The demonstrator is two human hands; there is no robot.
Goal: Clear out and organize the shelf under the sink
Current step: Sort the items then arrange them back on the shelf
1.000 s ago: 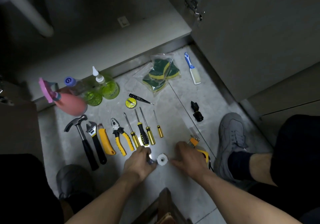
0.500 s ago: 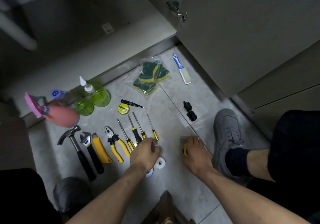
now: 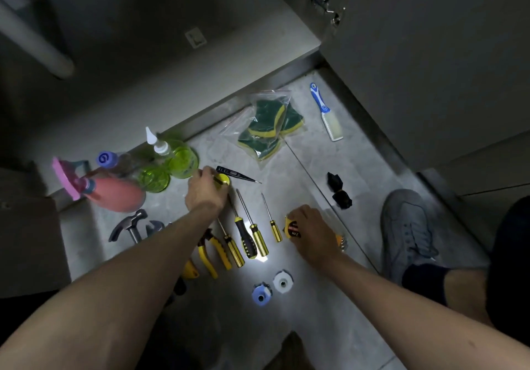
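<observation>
Shelf (image 3: 177, 83) under the sink sits bare; left hand (image 3: 205, 193) pinches a yellow tape roll (image 3: 223, 181), right hand (image 3: 311, 230) clasps a yellow hex-key set (image 3: 292, 229).

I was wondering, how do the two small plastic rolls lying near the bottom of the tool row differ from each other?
The blue roll is blue, while the white roll is white. The blue roll lies nearer the person and to the left; the white roll sits farther away, closer to the right hand. Both look round with a centre hole and a notched rim, lie on the floor side by side, and neither hand touches them.
</observation>
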